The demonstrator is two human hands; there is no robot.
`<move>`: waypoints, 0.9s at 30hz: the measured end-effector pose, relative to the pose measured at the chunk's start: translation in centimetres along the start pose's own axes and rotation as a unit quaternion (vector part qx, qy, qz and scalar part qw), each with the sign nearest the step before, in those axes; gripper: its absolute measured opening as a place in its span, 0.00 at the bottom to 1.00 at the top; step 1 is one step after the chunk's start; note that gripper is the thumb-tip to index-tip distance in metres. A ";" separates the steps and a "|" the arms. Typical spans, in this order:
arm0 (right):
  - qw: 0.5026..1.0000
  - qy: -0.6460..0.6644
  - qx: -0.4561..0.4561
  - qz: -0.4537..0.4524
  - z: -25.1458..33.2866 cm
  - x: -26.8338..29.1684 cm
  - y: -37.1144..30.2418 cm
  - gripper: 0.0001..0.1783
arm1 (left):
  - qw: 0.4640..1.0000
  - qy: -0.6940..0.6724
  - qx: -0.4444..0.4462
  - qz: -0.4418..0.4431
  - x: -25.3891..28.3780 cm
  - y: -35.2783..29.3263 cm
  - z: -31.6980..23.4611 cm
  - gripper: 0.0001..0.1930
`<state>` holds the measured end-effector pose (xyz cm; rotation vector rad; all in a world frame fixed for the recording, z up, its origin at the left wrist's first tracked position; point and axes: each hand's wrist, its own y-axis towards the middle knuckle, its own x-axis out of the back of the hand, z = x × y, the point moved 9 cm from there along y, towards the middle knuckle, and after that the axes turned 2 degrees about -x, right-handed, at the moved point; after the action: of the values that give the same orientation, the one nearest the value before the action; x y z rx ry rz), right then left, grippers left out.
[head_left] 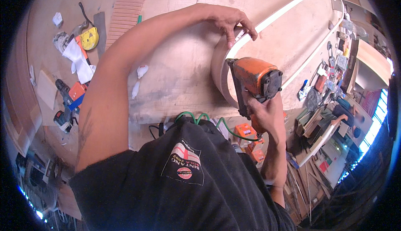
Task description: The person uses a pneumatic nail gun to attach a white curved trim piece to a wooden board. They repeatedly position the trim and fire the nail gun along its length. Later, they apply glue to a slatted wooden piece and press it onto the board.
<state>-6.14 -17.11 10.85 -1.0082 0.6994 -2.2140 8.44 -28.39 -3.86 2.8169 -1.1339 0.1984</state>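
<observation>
A long, rounded frame of thin bent board with a white edge (286, 6) stands on the wooden worktable (175, 80). At its near curved end, my left hand (234, 22) grips the rim, thumb and fingers on either side of it. My right hand (267, 112) is wrapped round the handle of an orange and black air nail gun (255, 74). The gun's nose lies against the curved board, just nearer to me than my left hand. A green coiled hose (225, 124) runs by the table's front edge toward the gun's handle.
On the left lie a yellow tape measure (88, 38), a cordless drill (64, 99), crumpled white paper (75, 58) and a slatted panel (129, 5). Hand tools and plastic bags (319, 91) crowd the right. Orange boxes (246, 133) sit below the front edge. Another person (348, 116) is farther right.
</observation>
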 end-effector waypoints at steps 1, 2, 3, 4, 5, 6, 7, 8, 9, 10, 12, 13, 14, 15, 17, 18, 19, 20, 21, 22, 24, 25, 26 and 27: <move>1.000 -0.005 0.018 -0.008 0.4 -0.1 -0.1 0.14 | 1.000 -0.001 0.009 -0.001 -0.1 -0.2 -0.2 0.45; 0.999 -0.011 0.036 -0.019 0.9 0.0 -0.4 0.14 | 1.000 -0.001 0.012 0.000 -0.1 -0.2 -0.4 0.45; 0.998 -0.016 0.055 -0.030 1.4 0.1 -0.6 0.14 | 1.000 -0.002 0.015 0.001 0.1 -0.2 -0.7 0.45; 0.998 -0.015 0.053 -0.032 1.4 0.0 -0.8 0.14 | 1.000 -0.005 0.017 0.002 0.1 -0.3 -0.8 0.45; 0.998 -0.016 0.057 -0.034 1.3 -0.1 -0.9 0.15 | 1.000 -0.009 0.014 0.001 0.0 -0.3 -0.5 0.45; 0.997 -0.016 0.060 -0.035 1.3 -0.1 -0.9 0.15 | 1.000 -0.014 0.011 0.000 -0.1 -0.2 -0.1 0.45; 0.997 -0.017 0.068 -0.037 0.8 -0.2 -0.7 0.15 | 1.000 -0.018 0.008 0.000 -0.1 -0.2 -0.1 0.45; 0.996 -0.018 0.076 -0.038 0.7 -0.2 -0.7 0.15 | 1.000 -0.018 0.005 -0.001 -0.1 -0.1 -0.1 0.45; 0.998 -0.014 0.050 -0.023 0.2 -0.3 -0.7 0.18 | 1.000 -0.018 0.001 -0.001 -0.1 -0.1 -0.1 0.45; 1.000 -0.010 0.025 -0.006 -0.2 -0.4 -0.8 0.22 | 1.000 -0.019 -0.001 -0.002 0.0 -0.2 -0.3 0.45; 1.000 -0.010 -0.006 0.017 -0.8 -0.6 -0.8 0.25 | 1.000 -0.003 -0.004 0.002 0.1 -0.2 -0.6 0.45; 1.000 -0.014 -0.012 0.022 -1.0 -0.6 -0.8 0.24 | 1.000 0.004 -0.007 0.005 0.0 -0.2 -0.7 0.45; 0.999 -0.018 -0.018 0.026 -1.1 -0.7 -0.9 0.24 | 1.000 0.005 -0.006 0.003 0.0 -0.2 -0.6 0.45; 1.000 -0.011 0.005 0.003 -0.5 -0.6 -0.9 0.21 | 1.000 0.006 -0.006 0.002 0.0 -0.3 -0.6 0.45; 0.999 -0.001 0.040 -0.033 0.6 -0.6 -0.8 0.17 | 1.000 0.005 -0.007 -0.002 0.1 -0.3 -0.9 0.45; 0.998 0.002 0.051 -0.044 0.9 -0.4 -0.9 0.15 | 1.000 0.003 -0.008 -0.005 0.0 -0.4 -1.0 0.45; 0.998 -0.003 0.051 -0.039 0.8 -0.4 -0.9 0.15 | 1.000 0.000 -0.008 -0.009 0.1 -0.6 -1.1 0.45; 0.998 -0.007 0.051 -0.035 0.8 -0.4 -0.9 0.15 | 1.000 -0.003 0.012 -0.002 0.1 -0.6 -0.9 0.45; 0.998 -0.011 0.055 -0.029 0.8 -0.6 -0.8 0.15 | 0.999 -0.007 0.033 0.006 0.0 -0.6 -0.7 0.45; 0.998 -0.015 0.061 -0.026 1.0 -0.6 -0.6 0.15 | 0.999 -0.009 0.051 0.014 0.0 -0.4 -0.5 0.45; 0.999 0.000 0.046 -0.025 0.7 -0.5 -0.7 0.15 | 1.000 -0.002 -0.005 0.001 -0.1 -0.1 -0.2 0.46; 0.999 0.018 0.026 -0.025 0.1 -0.6 -0.9 0.15 | 0.999 0.000 -0.031 -0.007 -0.1 -0.2 -0.3 0.47; 0.999 0.036 0.006 -0.024 -0.3 -0.7 -1.0 0.15 | 0.999 0.006 -0.036 -0.011 0.0 -0.1 -0.1 0.47; 0.999 0.027 0.002 -0.019 -0.2 -0.7 -1.2 0.15 | 0.999 0.011 -0.040 -0.015 0.1 0.0 0.2 0.47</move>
<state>-6.29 -15.75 11.18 -0.9710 0.7048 -2.2829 8.48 -28.49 -4.03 2.7515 -1.0704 0.1777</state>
